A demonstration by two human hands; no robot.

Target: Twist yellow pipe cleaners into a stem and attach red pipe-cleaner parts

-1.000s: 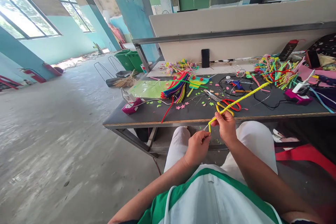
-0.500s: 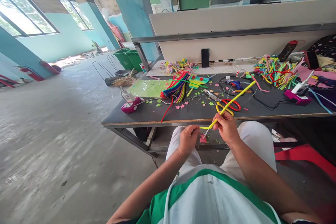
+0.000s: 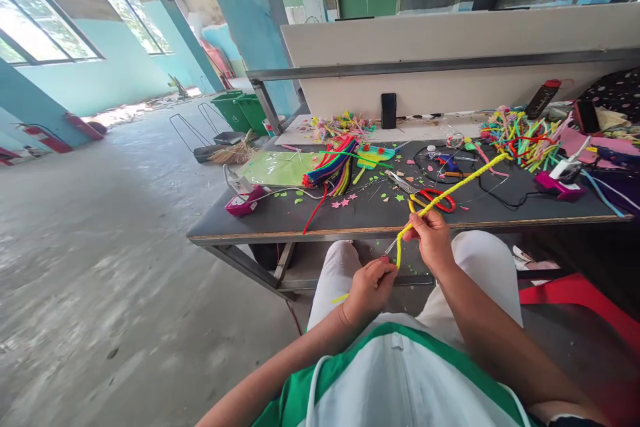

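A long yellow pipe-cleaner stem (image 3: 467,180), wound in a spiral, slants up to the right over the table edge. My right hand (image 3: 433,237) is closed around its lower part, thumb and fingers pinching it. From the stem's lower end a loose yellow tail hangs down, and my left hand (image 3: 370,287) pinches the tip of it. Thin pale wire ends stick out beside the tail. Just beyond my right hand lie scissors (image 3: 434,199) with red and yellow handles, partly covered by the stem. Another bit of yellow (image 3: 340,298) shows by my left wrist, over the white trousers.
On the dark table (image 3: 240,227) lie a bundle of coloured pipe cleaners (image 3: 340,163), paper scraps, a blue glue gun (image 3: 447,161) and a phone (image 3: 389,111) standing upright. Purple power sockets (image 3: 245,200) sit at the left. A larger pile of pipe cleaners (image 3: 525,137) fills the back right.
My left hand has moved down and slightly right, so the yellow tail now hangs down instead of pointing left. The stem's far end has shifted right. My right hand keeps its grip.
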